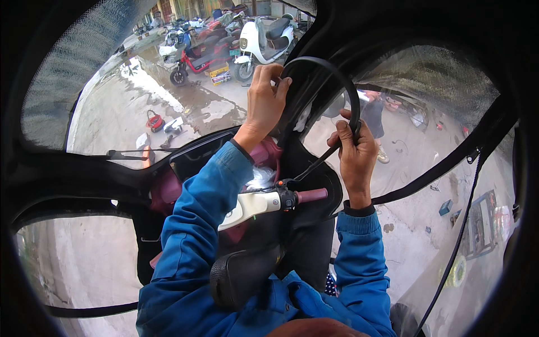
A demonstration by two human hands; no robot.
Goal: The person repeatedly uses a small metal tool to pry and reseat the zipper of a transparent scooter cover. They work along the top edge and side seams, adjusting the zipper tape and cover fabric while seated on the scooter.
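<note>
A black, smooth strip or cable arches between my raised hands; I cannot tell which kind it is. My left hand is closed in a pinch at its upper left end, and the fingertips hide that end. Lower and to the right, my right hand grips the other side of the loop between thumb and fingers. Beneath the hands is a scooter handlebar with a cream cover and a pink grip. A thin black rod slants from the handlebar up toward my right hand.
A black frame with clear plastic windows surrounds me. A zipper runs along the right flap. A black bag hangs at my chest. Outside, a white scooter and a red one are parked; a person stands at right.
</note>
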